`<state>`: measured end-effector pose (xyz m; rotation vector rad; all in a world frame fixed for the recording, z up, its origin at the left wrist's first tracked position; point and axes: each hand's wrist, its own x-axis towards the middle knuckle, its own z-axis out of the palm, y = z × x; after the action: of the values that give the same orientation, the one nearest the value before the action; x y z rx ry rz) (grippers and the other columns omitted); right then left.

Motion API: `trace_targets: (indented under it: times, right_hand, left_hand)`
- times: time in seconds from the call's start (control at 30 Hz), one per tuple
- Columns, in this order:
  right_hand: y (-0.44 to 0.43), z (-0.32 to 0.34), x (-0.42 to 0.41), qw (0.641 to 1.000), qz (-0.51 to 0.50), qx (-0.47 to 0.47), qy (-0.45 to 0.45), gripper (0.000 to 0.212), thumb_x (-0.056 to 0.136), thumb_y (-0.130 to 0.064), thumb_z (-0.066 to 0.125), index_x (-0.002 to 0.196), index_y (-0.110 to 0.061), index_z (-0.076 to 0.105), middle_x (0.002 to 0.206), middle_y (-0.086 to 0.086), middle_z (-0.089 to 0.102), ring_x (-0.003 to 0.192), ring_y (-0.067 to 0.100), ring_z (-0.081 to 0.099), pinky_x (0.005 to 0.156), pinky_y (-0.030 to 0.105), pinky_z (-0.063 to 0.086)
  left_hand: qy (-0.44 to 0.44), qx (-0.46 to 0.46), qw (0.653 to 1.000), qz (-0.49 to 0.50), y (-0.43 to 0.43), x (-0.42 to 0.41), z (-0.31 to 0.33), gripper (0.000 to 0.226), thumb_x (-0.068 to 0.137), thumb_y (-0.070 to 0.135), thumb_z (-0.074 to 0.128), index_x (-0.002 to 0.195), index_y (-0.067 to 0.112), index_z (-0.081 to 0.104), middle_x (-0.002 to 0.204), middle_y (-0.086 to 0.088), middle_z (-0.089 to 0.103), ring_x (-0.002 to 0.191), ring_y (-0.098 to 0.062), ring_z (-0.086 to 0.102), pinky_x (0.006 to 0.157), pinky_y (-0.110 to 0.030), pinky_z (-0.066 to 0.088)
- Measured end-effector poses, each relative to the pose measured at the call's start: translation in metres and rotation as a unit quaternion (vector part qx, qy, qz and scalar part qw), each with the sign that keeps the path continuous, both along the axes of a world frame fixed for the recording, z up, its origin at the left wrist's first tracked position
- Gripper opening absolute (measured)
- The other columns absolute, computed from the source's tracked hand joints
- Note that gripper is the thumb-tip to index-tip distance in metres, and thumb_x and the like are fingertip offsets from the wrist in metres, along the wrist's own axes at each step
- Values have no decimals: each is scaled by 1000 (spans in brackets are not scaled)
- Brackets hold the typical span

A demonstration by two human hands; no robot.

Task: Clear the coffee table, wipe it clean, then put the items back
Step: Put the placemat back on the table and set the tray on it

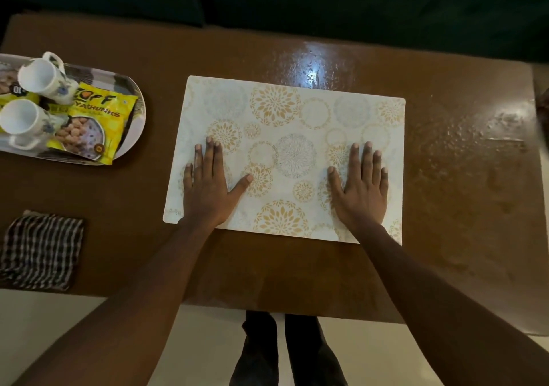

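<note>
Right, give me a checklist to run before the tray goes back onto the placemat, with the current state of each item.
1. Placemat lying flat on the coffee table: ok.
2. Left hand and right hand free to lift: ok, both pressed flat on the mat, holding nothing.
3. Mat clear for the tray: not ok, hands cover it.
4. Mugs steady on the tray: not ok, they lie on their sides.
5. Table dry: cannot tell, sheen at the far right.
6. Checked cloth clear of the path: ok.
</note>
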<state>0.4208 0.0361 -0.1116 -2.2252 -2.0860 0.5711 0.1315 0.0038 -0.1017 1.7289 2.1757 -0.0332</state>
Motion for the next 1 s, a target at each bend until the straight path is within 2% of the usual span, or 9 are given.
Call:
trace_targets:
  times: [0.67,1.0]
  right_hand:
    - [-8,-1,0,999,11,11,-28,73,100,-64,15,159,-27,-8,167,-2,-14,152,18,-16,124,41,-7]
    - [-7,2,0,999,12,13,-31,74,99,-66,14,159,-27,-7,166,-2,-14,152,17,-17,123,38,-10]
  left_hand:
    - [3,10,1000,10,-11,3,-2,98,85,79,22,155,18,-9,163,-2,-12,149,-20,-12,119,-42,-3]
    - [-14,-16,1000,15,-11,4,3,97,85,80,20,154,20,-14,161,1,-20,148,-18,-20,118,-41,-7]
